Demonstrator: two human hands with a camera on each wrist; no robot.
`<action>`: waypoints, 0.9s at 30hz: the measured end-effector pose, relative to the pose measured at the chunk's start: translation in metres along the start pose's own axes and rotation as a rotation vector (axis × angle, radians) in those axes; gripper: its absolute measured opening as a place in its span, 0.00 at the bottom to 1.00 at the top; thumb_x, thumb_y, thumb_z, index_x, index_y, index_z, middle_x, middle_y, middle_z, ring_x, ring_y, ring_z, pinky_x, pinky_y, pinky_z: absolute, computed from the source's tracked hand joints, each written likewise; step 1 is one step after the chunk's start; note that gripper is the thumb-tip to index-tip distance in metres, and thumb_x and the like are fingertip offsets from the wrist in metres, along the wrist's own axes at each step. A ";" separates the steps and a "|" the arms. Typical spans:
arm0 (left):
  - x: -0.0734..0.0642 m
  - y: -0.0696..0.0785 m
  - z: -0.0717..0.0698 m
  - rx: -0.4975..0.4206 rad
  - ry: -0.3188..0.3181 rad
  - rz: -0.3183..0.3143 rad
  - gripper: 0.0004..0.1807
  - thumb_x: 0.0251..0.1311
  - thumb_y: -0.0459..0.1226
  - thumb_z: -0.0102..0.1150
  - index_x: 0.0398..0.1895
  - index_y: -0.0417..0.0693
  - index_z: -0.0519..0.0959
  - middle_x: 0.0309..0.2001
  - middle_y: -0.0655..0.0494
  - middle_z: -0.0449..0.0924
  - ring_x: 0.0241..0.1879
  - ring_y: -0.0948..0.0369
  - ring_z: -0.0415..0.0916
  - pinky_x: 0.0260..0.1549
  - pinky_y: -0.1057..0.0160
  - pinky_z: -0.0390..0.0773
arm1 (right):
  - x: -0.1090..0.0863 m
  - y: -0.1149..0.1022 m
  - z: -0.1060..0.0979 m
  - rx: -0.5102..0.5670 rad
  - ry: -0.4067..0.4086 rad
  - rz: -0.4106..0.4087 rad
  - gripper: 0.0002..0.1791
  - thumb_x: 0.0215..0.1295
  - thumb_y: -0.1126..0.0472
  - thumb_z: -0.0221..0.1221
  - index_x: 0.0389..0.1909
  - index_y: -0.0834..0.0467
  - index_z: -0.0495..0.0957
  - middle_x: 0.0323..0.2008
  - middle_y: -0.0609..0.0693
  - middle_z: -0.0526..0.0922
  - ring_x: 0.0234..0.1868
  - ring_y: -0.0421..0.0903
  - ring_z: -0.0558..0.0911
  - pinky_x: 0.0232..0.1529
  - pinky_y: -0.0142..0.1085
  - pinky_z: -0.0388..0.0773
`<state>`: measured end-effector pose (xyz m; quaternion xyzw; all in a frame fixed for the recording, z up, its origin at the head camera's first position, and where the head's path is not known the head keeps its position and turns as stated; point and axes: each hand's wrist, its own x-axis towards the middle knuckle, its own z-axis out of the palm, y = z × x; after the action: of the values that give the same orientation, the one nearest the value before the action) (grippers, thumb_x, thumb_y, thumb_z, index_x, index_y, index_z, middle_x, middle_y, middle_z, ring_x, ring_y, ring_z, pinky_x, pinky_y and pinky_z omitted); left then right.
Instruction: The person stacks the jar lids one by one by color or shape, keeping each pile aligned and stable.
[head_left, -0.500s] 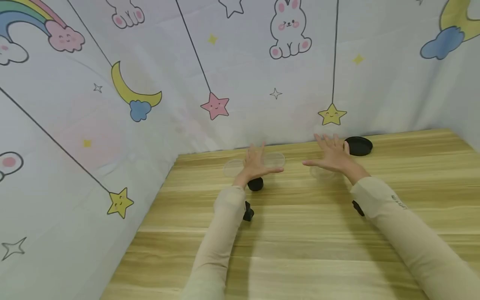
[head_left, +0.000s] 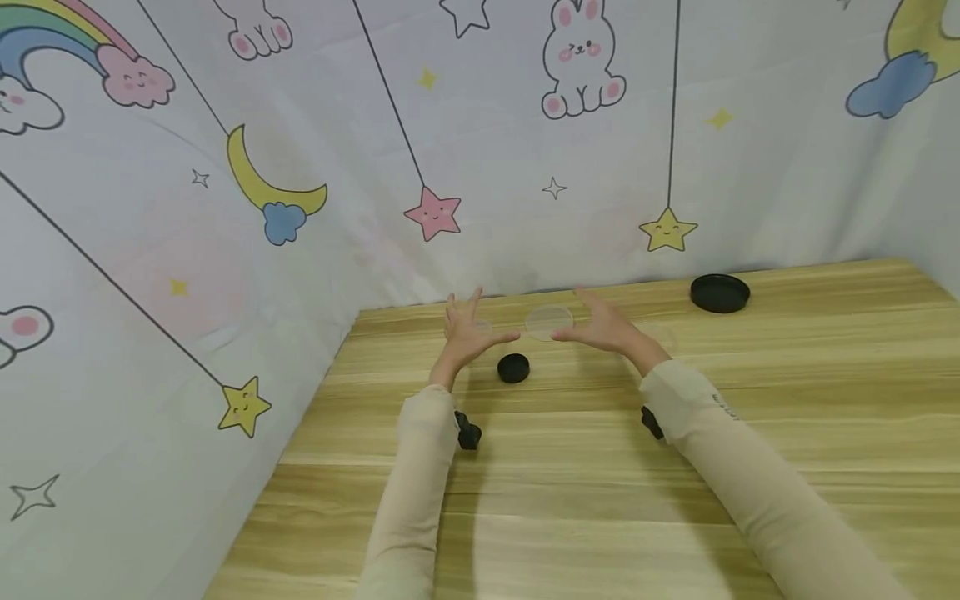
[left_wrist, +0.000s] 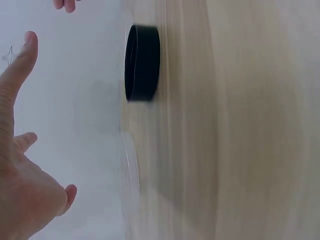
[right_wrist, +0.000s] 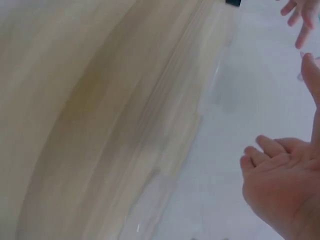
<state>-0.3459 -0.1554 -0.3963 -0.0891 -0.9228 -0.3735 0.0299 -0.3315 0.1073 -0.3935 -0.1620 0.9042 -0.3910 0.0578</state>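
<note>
My left hand is held over the far left of the table with fingers spread and thumb stretched inward, holding nothing. It partly covers a clear round dish. My right hand hovers opposite, fingers extended and thumb pointing left, its fingertips near a second clear round dish between the hands. A third clear dish lies low in the right wrist view. Just nearer than the left hand sits a small black round dish, which shows a raised wall in the left wrist view.
A larger black round dish stands at the back right, close to the cloth. The wooden table ends against a patterned cloth backdrop behind and on the left. Black wrist devices sit at both sleeves.
Both hands have moved left. The right hand has left the larger black dish and come closer to the middle clear dish; the small black dish is now fully uncovered. The dishes have stayed put.
</note>
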 end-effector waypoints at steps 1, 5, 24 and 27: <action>0.001 -0.002 -0.001 -0.019 0.011 -0.013 0.60 0.45 0.51 0.75 0.79 0.60 0.47 0.78 0.39 0.24 0.77 0.39 0.25 0.70 0.31 0.38 | 0.002 -0.001 0.002 0.015 0.004 -0.008 0.57 0.61 0.41 0.62 0.78 0.59 0.38 0.78 0.62 0.45 0.76 0.64 0.50 0.72 0.60 0.54; 0.000 -0.013 -0.006 -0.076 0.026 -0.049 0.60 0.45 0.52 0.75 0.78 0.62 0.48 0.78 0.41 0.26 0.76 0.38 0.26 0.70 0.31 0.40 | 0.009 -0.009 0.016 0.094 0.018 -0.035 0.53 0.63 0.47 0.63 0.78 0.57 0.41 0.78 0.59 0.48 0.76 0.61 0.53 0.71 0.59 0.57; -0.010 -0.082 -0.025 -0.476 0.037 -0.257 0.48 0.55 0.41 0.70 0.76 0.48 0.55 0.74 0.48 0.57 0.68 0.48 0.58 0.69 0.46 0.60 | 0.064 -0.043 0.083 0.530 -0.128 0.025 0.41 0.68 0.59 0.59 0.76 0.64 0.49 0.74 0.62 0.58 0.75 0.59 0.57 0.73 0.51 0.57; -0.012 -0.086 -0.026 -0.476 0.005 -0.242 0.46 0.56 0.39 0.69 0.76 0.46 0.56 0.73 0.47 0.60 0.66 0.49 0.60 0.68 0.48 0.61 | 0.067 -0.046 0.094 0.527 -0.151 0.032 0.40 0.69 0.61 0.57 0.75 0.66 0.48 0.75 0.63 0.56 0.76 0.59 0.55 0.74 0.51 0.56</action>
<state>-0.3508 -0.2354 -0.4378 0.0182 -0.8128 -0.5812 -0.0343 -0.3612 -0.0090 -0.4232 -0.1556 0.7668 -0.5986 0.1717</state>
